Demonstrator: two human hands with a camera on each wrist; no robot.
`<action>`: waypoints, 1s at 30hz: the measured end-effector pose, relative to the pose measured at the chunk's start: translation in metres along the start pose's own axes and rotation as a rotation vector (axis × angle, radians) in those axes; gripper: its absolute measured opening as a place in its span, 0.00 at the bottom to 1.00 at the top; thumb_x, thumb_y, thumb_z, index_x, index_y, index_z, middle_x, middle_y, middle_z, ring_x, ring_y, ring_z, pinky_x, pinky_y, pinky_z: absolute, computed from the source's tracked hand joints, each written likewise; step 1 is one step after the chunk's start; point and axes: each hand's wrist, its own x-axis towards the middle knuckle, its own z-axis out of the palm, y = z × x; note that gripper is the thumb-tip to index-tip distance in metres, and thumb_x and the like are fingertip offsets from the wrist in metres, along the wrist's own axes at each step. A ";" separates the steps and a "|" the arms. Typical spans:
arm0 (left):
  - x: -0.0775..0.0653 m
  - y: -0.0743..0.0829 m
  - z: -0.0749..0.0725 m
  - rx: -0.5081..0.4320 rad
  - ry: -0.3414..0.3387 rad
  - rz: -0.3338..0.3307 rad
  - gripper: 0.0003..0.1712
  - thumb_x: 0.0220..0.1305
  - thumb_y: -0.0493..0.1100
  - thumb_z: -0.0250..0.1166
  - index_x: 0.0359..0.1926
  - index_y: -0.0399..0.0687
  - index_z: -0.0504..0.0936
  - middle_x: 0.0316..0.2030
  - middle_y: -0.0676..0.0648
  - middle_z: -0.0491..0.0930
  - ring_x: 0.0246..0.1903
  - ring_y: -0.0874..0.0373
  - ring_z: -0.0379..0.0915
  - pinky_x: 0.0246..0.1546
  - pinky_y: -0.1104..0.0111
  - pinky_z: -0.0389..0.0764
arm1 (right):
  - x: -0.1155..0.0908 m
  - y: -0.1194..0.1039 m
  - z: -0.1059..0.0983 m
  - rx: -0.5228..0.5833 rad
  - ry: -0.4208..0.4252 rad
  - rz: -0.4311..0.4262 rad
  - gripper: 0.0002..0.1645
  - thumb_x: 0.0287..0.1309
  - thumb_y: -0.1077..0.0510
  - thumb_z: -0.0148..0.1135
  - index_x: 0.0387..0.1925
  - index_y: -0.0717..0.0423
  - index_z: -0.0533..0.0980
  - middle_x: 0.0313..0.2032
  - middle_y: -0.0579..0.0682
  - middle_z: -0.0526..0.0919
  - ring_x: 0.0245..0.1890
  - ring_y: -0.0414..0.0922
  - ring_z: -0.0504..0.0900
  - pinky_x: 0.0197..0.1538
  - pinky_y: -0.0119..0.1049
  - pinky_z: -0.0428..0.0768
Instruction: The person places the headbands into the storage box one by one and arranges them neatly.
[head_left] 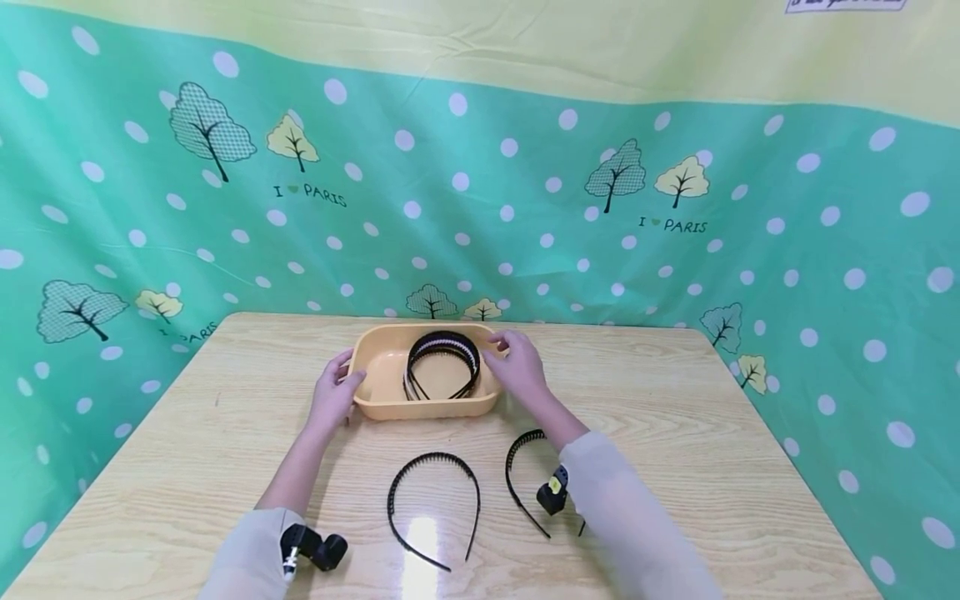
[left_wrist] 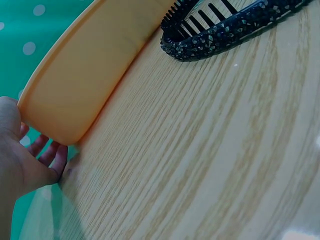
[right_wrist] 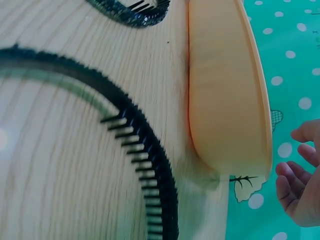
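Note:
A shallow peach plastic basin (head_left: 420,410) stands toward the back of the table, with several headbands (head_left: 474,358) stacked in its right half, mostly black, one with a pale band. My left hand (head_left: 332,398) grips the basin's left end, thumb over the rim and fingers outside, as the left wrist view shows. At the right end is my right hand (head_left: 522,371); in the right wrist view its loosely bent fingers (right_wrist: 284,192) appear apart from the basin wall. Nearer me lie two black toothed headbands, one in the middle (head_left: 392,492) and one (head_left: 510,475) partly under my right forearm.
The light wood-grain table (head_left: 187,467) reaches back to a green dotted curtain (head_left: 480,250) hanging behind and at both sides. A small black camera sits on each wrist, the left one (head_left: 315,548) and the right one (head_left: 552,493). Light glares on the table near the front.

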 end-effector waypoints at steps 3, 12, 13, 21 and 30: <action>0.000 0.000 0.000 0.003 -0.001 0.003 0.32 0.68 0.41 0.51 0.71 0.49 0.54 0.62 0.34 0.64 0.56 0.43 0.67 0.32 0.76 0.77 | -0.001 0.004 -0.004 -0.019 -0.003 0.005 0.19 0.54 0.57 0.63 0.48 0.57 0.77 0.43 0.54 0.78 0.40 0.49 0.77 0.41 0.38 0.78; 0.000 -0.001 0.000 -0.014 0.003 0.011 0.31 0.68 0.40 0.51 0.70 0.47 0.55 0.61 0.34 0.65 0.54 0.44 0.67 0.31 0.78 0.77 | -0.002 0.016 -0.016 -0.066 -0.019 0.020 0.18 0.54 0.55 0.64 0.47 0.55 0.77 0.40 0.53 0.78 0.34 0.46 0.75 0.38 0.37 0.77; 0.000 -0.001 0.000 -0.016 0.003 0.013 0.31 0.68 0.40 0.50 0.70 0.47 0.55 0.61 0.34 0.65 0.54 0.44 0.67 0.31 0.78 0.76 | -0.003 0.017 -0.018 -0.069 -0.023 0.021 0.18 0.54 0.55 0.64 0.47 0.55 0.77 0.40 0.53 0.78 0.35 0.47 0.76 0.39 0.37 0.77; 0.000 -0.001 0.000 -0.014 0.004 0.016 0.31 0.68 0.40 0.50 0.70 0.47 0.55 0.61 0.34 0.65 0.55 0.43 0.67 0.31 0.78 0.76 | -0.007 0.024 -0.029 -0.107 -0.062 0.011 0.18 0.55 0.54 0.64 0.46 0.56 0.77 0.42 0.56 0.79 0.36 0.48 0.77 0.40 0.40 0.78; 0.000 -0.001 0.000 -0.020 0.003 0.014 0.31 0.68 0.40 0.51 0.70 0.47 0.55 0.61 0.34 0.65 0.55 0.43 0.67 0.33 0.77 0.77 | -0.011 0.036 -0.037 -0.113 -0.105 -0.009 0.16 0.55 0.53 0.64 0.45 0.54 0.78 0.39 0.54 0.78 0.34 0.46 0.76 0.37 0.35 0.76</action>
